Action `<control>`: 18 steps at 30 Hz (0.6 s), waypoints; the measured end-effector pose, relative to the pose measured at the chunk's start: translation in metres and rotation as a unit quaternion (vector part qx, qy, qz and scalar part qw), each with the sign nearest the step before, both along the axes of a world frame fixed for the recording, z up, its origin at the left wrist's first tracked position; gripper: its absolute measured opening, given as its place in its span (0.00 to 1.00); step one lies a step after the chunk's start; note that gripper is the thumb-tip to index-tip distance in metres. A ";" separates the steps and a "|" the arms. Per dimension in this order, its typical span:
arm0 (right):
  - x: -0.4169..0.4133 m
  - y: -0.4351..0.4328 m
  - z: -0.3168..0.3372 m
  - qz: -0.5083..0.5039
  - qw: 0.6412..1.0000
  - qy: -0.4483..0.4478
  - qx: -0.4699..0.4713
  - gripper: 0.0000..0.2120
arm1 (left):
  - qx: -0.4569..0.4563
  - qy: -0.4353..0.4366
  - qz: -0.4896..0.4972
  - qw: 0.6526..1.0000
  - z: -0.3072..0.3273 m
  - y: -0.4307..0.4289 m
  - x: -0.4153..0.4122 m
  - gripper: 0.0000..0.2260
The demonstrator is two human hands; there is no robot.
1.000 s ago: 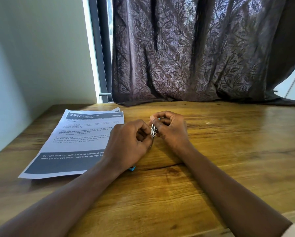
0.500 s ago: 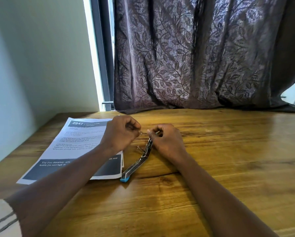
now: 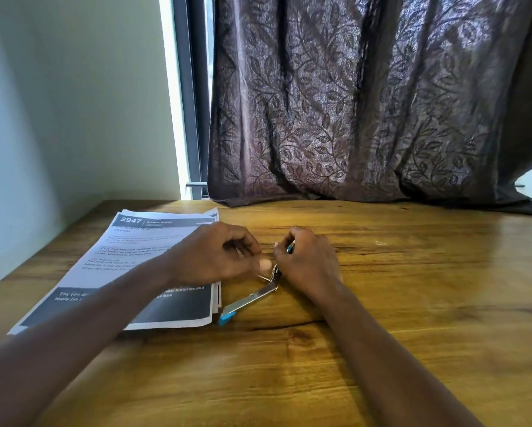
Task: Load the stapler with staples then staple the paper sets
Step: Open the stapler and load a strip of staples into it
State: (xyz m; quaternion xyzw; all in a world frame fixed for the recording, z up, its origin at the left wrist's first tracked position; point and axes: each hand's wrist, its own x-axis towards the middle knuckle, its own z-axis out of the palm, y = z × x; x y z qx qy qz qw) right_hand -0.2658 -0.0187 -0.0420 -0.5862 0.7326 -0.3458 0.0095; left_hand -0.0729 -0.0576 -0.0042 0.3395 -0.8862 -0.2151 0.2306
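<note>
White paper sets (image 3: 141, 241), "2947" at top.

**Two Hands, One Stapler, One Stack of Paper**

Two bare hands, the left hand (image 3: 218, 257) and the right hand (image 3: 308, 260), meet over one wooden table (image 3: 412, 303). One stapler (image 3: 252, 298), hinged open, sits between them. One stack of printed sheets (image 3: 135, 241) lies under the left hand; its edges show more than one sheet, but the number cannot be told. One leaf-patterned curtain (image 3: 366, 103) hangs beyond both hands.
</note>
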 end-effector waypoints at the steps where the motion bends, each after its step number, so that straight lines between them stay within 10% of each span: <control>1: 0.000 0.001 0.002 -0.003 1.000 0.003 -0.002 0.08 | 0.020 -0.040 -0.032 0.998 0.003 0.005 0.007 0.20; 18: 0.006 0.024 0.005 0.117 0.987 -0.108 0.011 0.04 | -0.124 0.030 -0.008 0.992 -0.033 0.010 0.015 0.14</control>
